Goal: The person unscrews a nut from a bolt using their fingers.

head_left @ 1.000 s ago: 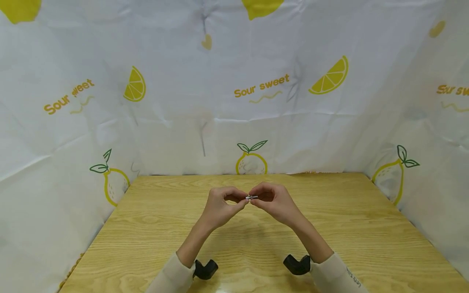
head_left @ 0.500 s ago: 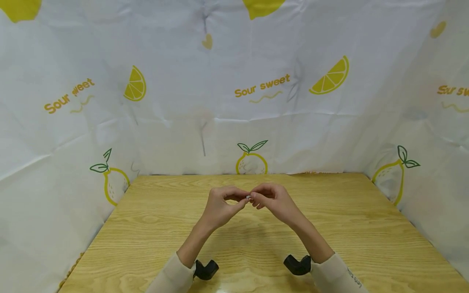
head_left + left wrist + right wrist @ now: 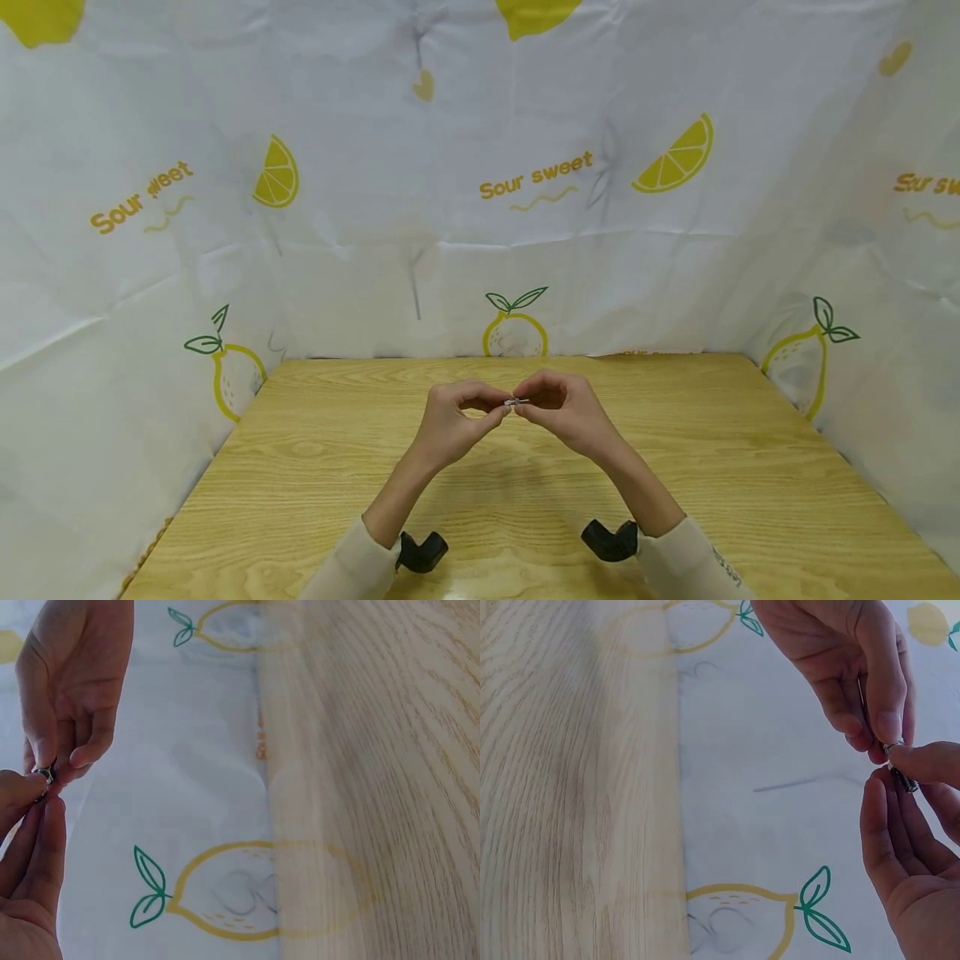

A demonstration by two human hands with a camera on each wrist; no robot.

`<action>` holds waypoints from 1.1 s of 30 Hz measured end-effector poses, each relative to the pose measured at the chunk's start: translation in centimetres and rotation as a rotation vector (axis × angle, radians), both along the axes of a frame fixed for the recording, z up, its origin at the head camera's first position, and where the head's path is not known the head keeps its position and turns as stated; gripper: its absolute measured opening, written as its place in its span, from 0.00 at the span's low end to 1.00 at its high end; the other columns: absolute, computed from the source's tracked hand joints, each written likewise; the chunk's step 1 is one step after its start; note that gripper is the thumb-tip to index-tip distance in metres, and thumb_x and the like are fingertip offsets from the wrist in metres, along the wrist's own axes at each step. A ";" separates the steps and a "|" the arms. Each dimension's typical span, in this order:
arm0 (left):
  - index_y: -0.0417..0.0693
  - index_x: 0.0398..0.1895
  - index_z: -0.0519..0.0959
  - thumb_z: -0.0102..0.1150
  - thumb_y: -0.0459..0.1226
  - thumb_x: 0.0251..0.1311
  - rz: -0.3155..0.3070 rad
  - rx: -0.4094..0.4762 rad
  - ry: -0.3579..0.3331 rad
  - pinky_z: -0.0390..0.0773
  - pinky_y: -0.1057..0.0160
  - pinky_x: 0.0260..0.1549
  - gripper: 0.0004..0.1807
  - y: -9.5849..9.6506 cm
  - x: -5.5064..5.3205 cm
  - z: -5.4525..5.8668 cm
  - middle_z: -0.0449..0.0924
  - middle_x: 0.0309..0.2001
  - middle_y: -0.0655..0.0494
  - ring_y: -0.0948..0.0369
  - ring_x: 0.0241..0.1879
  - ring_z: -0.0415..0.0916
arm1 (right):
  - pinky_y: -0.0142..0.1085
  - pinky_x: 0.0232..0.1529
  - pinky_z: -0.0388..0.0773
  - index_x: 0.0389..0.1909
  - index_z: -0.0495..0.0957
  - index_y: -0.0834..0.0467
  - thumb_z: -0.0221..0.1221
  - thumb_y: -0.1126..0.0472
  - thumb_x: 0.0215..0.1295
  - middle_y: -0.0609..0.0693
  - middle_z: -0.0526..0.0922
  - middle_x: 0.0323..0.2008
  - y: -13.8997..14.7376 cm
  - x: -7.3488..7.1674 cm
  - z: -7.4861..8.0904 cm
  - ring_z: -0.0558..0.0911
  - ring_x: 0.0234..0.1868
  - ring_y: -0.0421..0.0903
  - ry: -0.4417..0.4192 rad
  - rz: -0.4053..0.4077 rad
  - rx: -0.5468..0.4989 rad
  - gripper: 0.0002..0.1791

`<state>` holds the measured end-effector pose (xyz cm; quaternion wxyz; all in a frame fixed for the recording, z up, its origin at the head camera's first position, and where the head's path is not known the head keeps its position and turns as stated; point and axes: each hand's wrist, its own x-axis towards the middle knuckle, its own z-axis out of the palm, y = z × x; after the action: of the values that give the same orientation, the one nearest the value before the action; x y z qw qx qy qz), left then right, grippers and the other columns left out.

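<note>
A small silver bolt is held level between my two hands above the table. My left hand pinches one end of it between thumb and fingertips. From the other side, the thumb and index finger of my right hand pinch what looks like a nut around the shaft. The bolt's threaded end sticks out past the right fingertips in the right wrist view. Fingers cover most of the left end.
Beneath the hands lies a wood-grain table. A white cloth printed with lemons hangs behind and along both sides. Black curved wrist mounts stick out from both sleeves.
Half a second ago the right fingers covered the shaft, with the thumb further forward; now thumb and index have parted around it and the shaft shows again. The left hand has stayed still.
</note>
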<state>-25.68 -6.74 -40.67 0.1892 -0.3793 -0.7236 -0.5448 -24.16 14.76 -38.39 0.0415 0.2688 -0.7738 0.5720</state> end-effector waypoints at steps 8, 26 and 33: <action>0.42 0.39 0.90 0.71 0.28 0.61 -0.008 0.000 0.004 0.90 0.64 0.37 0.05 0.1 0.2 0.2 0.91 0.37 0.48 0.59 0.35 0.89 | 0.34 0.47 0.88 0.51 0.82 0.66 0.64 0.63 0.72 0.66 0.86 0.46 0.1 -0.1 0.0 0.89 0.41 0.42 -0.071 0.033 0.007 0.13; 0.42 0.39 0.90 0.71 0.28 0.61 -0.008 0.003 0.019 0.90 0.65 0.37 0.05 0.0 0.1 0.1 0.91 0.37 0.48 0.58 0.34 0.89 | 0.33 0.46 0.88 0.46 0.84 0.64 0.67 0.69 0.66 0.63 0.86 0.45 -0.1 0.0 0.0 0.89 0.43 0.44 0.012 -0.004 -0.003 0.08; 0.42 0.39 0.90 0.71 0.29 0.62 -0.009 0.005 0.027 0.90 0.65 0.36 0.04 0.1 0.1 0.1 0.91 0.36 0.48 0.58 0.34 0.89 | 0.38 0.47 0.89 0.49 0.83 0.65 0.63 0.62 0.73 0.64 0.87 0.44 0.0 -0.2 0.1 0.89 0.41 0.45 -0.060 0.021 0.017 0.11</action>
<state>-25.62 -6.63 -40.57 0.1972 -0.3895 -0.7179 -0.5422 -24.32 14.81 -38.30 0.0099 0.2599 -0.7769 0.5735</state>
